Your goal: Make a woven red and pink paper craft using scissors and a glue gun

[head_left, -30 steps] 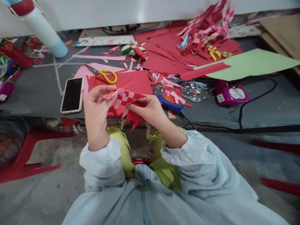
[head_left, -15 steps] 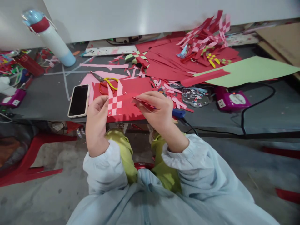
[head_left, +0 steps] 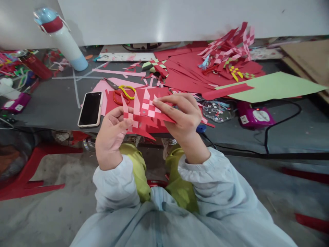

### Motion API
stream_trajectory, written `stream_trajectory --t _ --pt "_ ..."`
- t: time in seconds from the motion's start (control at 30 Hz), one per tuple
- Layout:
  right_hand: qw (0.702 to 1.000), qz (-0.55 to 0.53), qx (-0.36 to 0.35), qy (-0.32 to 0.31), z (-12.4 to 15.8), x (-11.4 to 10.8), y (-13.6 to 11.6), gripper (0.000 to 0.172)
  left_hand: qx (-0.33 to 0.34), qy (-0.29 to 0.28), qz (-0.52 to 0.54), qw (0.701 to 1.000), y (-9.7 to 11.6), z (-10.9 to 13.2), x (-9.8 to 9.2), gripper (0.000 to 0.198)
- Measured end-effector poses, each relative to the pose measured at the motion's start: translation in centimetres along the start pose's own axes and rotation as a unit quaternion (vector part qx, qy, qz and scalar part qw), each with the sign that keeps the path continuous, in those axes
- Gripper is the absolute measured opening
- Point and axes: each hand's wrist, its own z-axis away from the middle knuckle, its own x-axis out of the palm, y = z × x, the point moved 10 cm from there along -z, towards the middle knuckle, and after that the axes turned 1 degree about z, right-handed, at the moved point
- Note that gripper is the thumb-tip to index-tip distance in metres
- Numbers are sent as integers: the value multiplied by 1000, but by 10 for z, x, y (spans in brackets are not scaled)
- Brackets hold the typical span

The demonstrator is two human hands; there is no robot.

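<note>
My left hand (head_left: 111,135) pinches a woven pink-and-red checkered paper piece (head_left: 135,118) between thumb and fingers. Its pink strip ends stick up, and a red point juts to the right. A second checkered paper fish (head_left: 149,111), with a small round eye, is gripped by my right hand (head_left: 183,115), fingers over its upper right part. The two pieces are side by side and seem to overlap slightly. Just behind them lie scissors (head_left: 125,92) with yellow and red handles. Red paper (head_left: 113,97) spreads on the table underneath.
A phone (head_left: 90,109) lies left of my hands. Farther back stand a white-blue bottle (head_left: 68,44) and red sheets (head_left: 182,73) under a heap of woven strips (head_left: 226,44). Right are a green sheet (head_left: 280,85), a bead tray (head_left: 218,111) and a purple box (head_left: 254,115) with a cable.
The eyed fish has come into clear view in my right hand, face up beside the left piece. My left hand has shifted slightly right, and its piece has turned. The view has moved a little.
</note>
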Motion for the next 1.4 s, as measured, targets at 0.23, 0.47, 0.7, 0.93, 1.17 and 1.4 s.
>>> stream_trajectory --t 0.23,0.47,0.7,0.93,1.17,1.4 --pt "999 -4 22 -25 0 8 3 32 15 -5 -1 1000 1 0 -2 35" --pt "998 -65 9 3 0 7 -5 33 43 -8 -3 999 7 1 0 33" --pt "986 -164 35 -18 0 18 0 26 105 -23 12 994 20 2 5 28" --pt "974 -211 69 -43 2 32 1 22 154 -29 5 988 28 4 7 23" --pt "963 -247 87 -58 5 40 -4 15 222 -26 -42 974 37 10 8 17" --pt "965 -220 106 -91 7 47 1 21 210 24 -90 973 34 8 -3 19"
